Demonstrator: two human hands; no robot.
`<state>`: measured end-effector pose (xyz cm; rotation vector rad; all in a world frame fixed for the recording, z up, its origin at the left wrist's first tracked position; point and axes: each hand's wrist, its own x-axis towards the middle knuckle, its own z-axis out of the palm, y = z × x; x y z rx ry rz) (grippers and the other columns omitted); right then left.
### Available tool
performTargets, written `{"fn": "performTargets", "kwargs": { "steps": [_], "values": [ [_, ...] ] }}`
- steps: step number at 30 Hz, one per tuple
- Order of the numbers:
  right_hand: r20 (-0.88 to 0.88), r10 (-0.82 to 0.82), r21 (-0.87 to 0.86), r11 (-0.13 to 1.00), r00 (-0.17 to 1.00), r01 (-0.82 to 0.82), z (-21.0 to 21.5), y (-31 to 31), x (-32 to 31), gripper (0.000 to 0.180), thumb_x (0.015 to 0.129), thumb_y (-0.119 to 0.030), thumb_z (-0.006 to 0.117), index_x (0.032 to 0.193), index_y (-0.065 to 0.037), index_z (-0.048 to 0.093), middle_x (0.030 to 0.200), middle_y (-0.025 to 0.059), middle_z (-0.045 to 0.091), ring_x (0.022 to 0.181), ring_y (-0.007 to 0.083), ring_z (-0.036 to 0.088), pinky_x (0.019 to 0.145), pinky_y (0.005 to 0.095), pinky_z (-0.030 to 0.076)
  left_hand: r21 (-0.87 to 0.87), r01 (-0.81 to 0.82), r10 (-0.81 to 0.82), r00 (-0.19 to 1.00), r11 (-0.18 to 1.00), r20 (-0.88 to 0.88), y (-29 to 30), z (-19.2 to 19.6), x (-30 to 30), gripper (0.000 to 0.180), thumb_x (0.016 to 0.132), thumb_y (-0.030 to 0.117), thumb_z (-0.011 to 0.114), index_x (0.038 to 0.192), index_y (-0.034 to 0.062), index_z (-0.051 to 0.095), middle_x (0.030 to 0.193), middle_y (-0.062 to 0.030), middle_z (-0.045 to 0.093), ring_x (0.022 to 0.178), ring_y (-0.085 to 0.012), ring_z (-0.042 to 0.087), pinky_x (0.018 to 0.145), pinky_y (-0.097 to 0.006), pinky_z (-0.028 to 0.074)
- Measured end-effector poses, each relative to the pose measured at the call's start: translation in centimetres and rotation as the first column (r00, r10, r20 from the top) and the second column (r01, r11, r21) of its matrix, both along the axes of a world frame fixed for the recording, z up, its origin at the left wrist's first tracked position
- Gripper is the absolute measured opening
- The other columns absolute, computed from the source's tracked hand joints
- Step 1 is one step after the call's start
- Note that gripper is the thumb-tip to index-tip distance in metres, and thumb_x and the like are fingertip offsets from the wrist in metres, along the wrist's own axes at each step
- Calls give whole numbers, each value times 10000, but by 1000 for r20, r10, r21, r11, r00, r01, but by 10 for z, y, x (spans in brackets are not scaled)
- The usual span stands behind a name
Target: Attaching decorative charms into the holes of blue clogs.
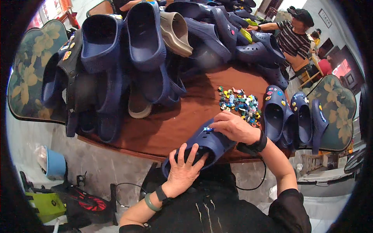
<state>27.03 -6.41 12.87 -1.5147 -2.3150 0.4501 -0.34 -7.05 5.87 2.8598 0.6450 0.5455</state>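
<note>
A navy clog (221, 144) lies tilted at the table's near edge, its toe pointing away from me. My left hand (183, 171) grips it at the opening, some fingers reaching inside. At the holes on the clog's upper, my right hand (235, 129) pinches a small blue and white shoe charm (208, 129); its underside is hidden. Just beyond my right hand is a loose pile of colorful shoe charms (243, 104). To the right of the pile stand navy clogs (274, 116) with charms fixed on their uppers.
Stacked navy clogs (143, 39) rise at the left and back of the brown-covered table (186, 116), with a tan clog (176, 33) among them. Floral-backed chairs (39, 72) flank the table. Across it, a person (297, 37) reaches toward clogs. A blue bucket (55, 161) stands at left.
</note>
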Motion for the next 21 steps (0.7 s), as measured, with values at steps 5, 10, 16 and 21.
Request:
{"fn": "performTargets", "kwargs": {
  "steps": [5,10,16,21],
  "values": [
    [-117,20,101,995,993,-8,-13,4,-3,173,831,-68,671,1001,-70,707,994,89,628,956,279,596,824,373,510,7,-3,3,1000,1000,13,-2,-5,-1,665,662,305,801,1288,259,582,1510,-184,223,1342,-428,242,998,-574,283],
    [-175,131,34,991,976,-127,-6,7,-4,159,818,-73,670,975,-72,699,1005,74,639,967,275,601,833,367,514,9,-3,2,1000,1000,19,-2,-7,-2,658,660,298,801,1281,253,588,1508,-181,225,1343,-426,239,1002,-573,280],
    [-88,204,10,979,975,-204,0,10,3,253,770,-36,674,1009,-104,719,1030,42,649,991,241,597,857,358,498,-34,25,-26,1000,999,-12,-1,1,-2,651,667,280,802,1280,247,587,1511,-181,228,1338,-427,251,1003,-573,281],
    [197,227,25,971,954,-236,6,6,-1,276,793,-118,614,1049,-145,714,1120,11,620,1117,220,536,923,432,419,-93,18,-18,1000,995,5,2,4,-1,620,656,245,812,1242,223,610,1520,-198,215,1339,-437,251,1005,-571,291]
  ]
}}
